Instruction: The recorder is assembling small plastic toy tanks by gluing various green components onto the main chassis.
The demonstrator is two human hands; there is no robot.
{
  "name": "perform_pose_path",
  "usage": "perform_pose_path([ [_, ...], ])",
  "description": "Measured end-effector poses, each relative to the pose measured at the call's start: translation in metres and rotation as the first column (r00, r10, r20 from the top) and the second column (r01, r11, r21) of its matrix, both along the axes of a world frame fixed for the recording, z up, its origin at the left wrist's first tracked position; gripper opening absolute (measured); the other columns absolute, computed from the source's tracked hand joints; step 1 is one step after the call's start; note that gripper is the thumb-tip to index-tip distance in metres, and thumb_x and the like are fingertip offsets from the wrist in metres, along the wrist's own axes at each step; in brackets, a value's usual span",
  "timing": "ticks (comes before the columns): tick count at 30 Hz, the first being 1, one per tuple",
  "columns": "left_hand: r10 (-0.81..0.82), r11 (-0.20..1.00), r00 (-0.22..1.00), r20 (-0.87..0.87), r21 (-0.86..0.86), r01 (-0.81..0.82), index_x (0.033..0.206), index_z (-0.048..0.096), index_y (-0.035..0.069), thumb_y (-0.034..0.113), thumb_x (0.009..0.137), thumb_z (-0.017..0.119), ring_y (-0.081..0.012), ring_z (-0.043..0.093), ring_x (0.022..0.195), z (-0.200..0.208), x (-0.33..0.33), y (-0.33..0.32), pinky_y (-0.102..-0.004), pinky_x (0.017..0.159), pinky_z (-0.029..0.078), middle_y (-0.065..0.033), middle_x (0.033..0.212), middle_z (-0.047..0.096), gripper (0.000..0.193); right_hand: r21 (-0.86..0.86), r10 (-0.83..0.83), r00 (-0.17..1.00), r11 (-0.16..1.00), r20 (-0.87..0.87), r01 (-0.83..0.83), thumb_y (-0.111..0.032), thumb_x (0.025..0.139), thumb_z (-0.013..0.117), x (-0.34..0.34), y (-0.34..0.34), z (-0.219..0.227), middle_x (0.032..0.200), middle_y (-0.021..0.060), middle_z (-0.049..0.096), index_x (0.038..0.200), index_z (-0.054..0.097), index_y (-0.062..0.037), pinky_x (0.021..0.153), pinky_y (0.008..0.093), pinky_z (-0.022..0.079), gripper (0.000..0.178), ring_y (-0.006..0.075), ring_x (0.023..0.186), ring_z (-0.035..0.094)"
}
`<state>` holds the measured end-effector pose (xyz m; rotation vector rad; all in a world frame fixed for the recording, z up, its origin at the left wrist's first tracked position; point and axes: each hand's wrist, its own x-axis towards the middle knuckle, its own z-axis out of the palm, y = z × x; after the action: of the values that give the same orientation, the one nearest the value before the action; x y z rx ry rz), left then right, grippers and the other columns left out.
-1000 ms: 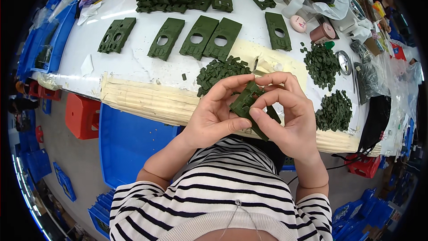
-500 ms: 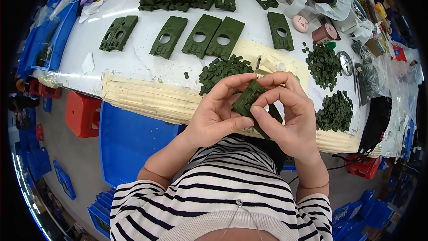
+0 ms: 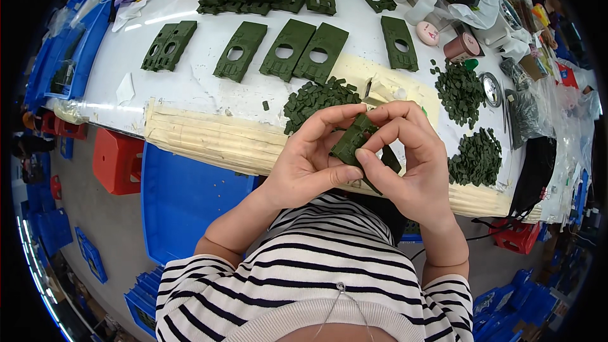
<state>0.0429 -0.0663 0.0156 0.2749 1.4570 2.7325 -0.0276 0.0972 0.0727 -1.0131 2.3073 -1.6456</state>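
Because the dark green, boxy moulded part [image 3: 345,145], seemingly plastic, is held tilted in the air near the edge of the flat white worktop [image 3: 190,95], a drop can be judged the plainest risk, brought on by a pinch eased too early. On its 9 o'clock side it is gripped by the left hand [image 3: 296,171], with the fingers curled round it and the thumb laid low against it; at 3 o'clock it is pinched by the right hand [image 3: 418,171], thumb and forefinger brought almost together. Whether a smaller piece is trapped under those fingers cannot be told. If pressed too hard, thin walls might be bent. If let fall, it could be lost past the cream, ribbed edge strip [image 3: 209,138], towards the wide blue plastic tray [image 3: 190,215] at 8 o'clock. The heap of small dark green chips [image 3: 316,101] at 11 o'clock could be scattered by a careless knuckle, and any fragment shed there would be hidden by matching colour.
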Motion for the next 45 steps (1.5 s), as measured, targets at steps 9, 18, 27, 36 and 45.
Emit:
perform_pose_path([
  [9, -0.024, 1.000, 1.000, -0.015, -0.006, 0.024, 0.143, 0.032, 0.001, -0.008, 0.084, 0.062, -0.0201, 0.036, 0.134, -0.002, 0.000, -0.002, -0.0321, 0.093, 0.053, -0.0095, 0.144, 0.035, 0.067, 0.001, -0.003, 1.000, 1.000, -0.013, 0.003, -0.006, 0.072, 0.073, 0.002, 0.000, 0.000, 0.100, 0.0101, 0.059, 0.077, 0.062, -0.0038, 0.083, 0.0315, 0.045, 0.012, 0.0214, 0.094, 0.056],
  [18, -0.293, 0.914, 0.956, -0.030, 0.283, 0.289, 0.146, 0.026, -0.003, 0.037, 0.097, 0.052, -0.0235, 0.055, 0.117, -0.016, -0.004, -0.014, -0.0393, 0.097, 0.049, -0.0160, 0.132, 0.049, 0.068, -0.110, 0.064, 0.996, 0.992, 0.055, -0.058, -0.006, 0.075, 0.072, -0.013, 0.019, 0.007, 0.107, 0.0139, 0.058, 0.093, 0.060, -0.0018, 0.092, 0.0341, 0.041, 0.022, 0.0237, 0.103, 0.054],
  [27, -0.369, 0.893, 0.922, 0.114, 0.318, 0.318, 0.149, 0.019, -0.002, 0.032, 0.097, 0.048, -0.0208, 0.048, 0.124, 0.002, 0.003, -0.013, -0.0343, 0.103, 0.040, -0.0144, 0.135, 0.044, 0.068, 0.246, 0.377, 0.907, 0.912, -0.190, -0.327, -0.037, 0.059, 0.085, -0.021, 0.014, 0.013, 0.135, 0.0116, 0.052, 0.127, 0.056, -0.0044, 0.105, 0.0465, 0.033, 0.081, 0.0356, 0.129, 0.041],
  [36, -0.256, 0.955, 0.911, 0.322, 0.232, 0.187, 0.139, 0.035, 0.000, 0.036, 0.087, 0.065, -0.0240, 0.062, 0.104, -0.008, -0.001, -0.009, -0.0363, 0.086, 0.055, -0.0143, 0.118, 0.055, 0.069, 0.176, 0.323, 0.918, 0.942, -0.231, -0.287, -0.027, 0.058, 0.087, -0.020, 0.016, 0.006, 0.108, 0.0076, 0.061, 0.113, 0.059, -0.0048, 0.091, 0.0413, 0.043, 0.065, 0.0311, 0.108, 0.052],
  [45, -0.092, 0.969, 0.994, 0.064, 0.235, 0.075, 0.150, 0.017, 0.006, 0.014, 0.086, 0.070, -0.0298, 0.040, 0.132, -0.009, 0.009, 0.020, -0.0443, 0.103, 0.045, -0.0201, 0.147, 0.030, 0.084, 0.014, -0.068, 0.912, 0.997, -0.404, 0.080, -0.023, 0.058, 0.091, 0.004, 0.019, -0.016, 0.098, 0.0087, 0.061, 0.106, 0.054, -0.0048, 0.082, 0.0364, 0.045, 0.063, 0.0249, 0.091, 0.054],
])
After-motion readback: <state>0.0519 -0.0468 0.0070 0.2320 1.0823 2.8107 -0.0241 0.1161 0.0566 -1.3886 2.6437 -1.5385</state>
